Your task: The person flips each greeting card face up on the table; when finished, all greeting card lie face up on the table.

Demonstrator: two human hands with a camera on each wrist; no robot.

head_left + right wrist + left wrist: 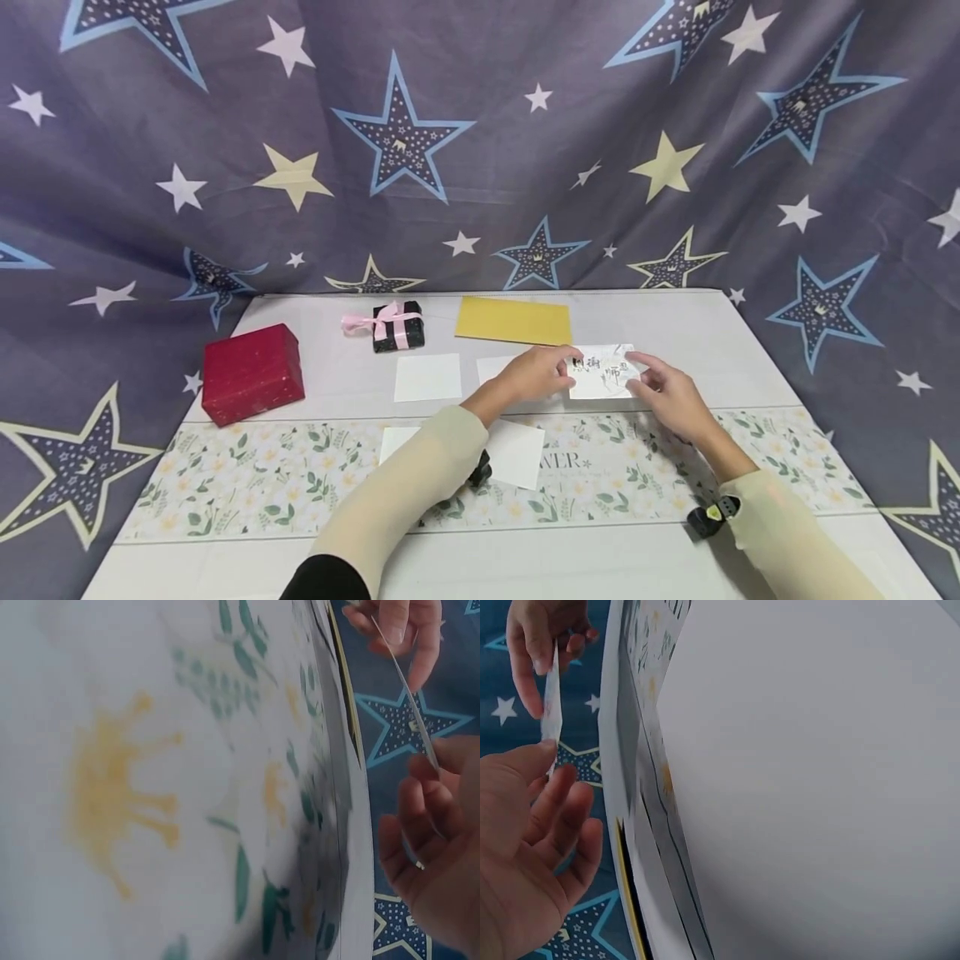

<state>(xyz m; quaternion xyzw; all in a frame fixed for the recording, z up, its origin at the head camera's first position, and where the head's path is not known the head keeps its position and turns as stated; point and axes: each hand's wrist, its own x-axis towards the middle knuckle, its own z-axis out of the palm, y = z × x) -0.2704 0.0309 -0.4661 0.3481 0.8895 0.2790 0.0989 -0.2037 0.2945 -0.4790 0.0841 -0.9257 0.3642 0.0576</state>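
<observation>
Our left hand [536, 373] and right hand [667, 392] pinch opposite short ends of the card [603, 372], its long axis running left-right above the worktop [675, 325].

setting: a makeshift craft or gift-wrapping station, probably at home rather than a shop or lab. a star-printed cloth [480, 142] hung as a backdrop and draped round the sides. the white worktop [675, 325] carried a floral paper runner [247, 479], a red gift box [252, 372], a small dark box with pink ribbon [396, 324], a yellow envelope [514, 320] and blank white cards [427, 377].
</observation>
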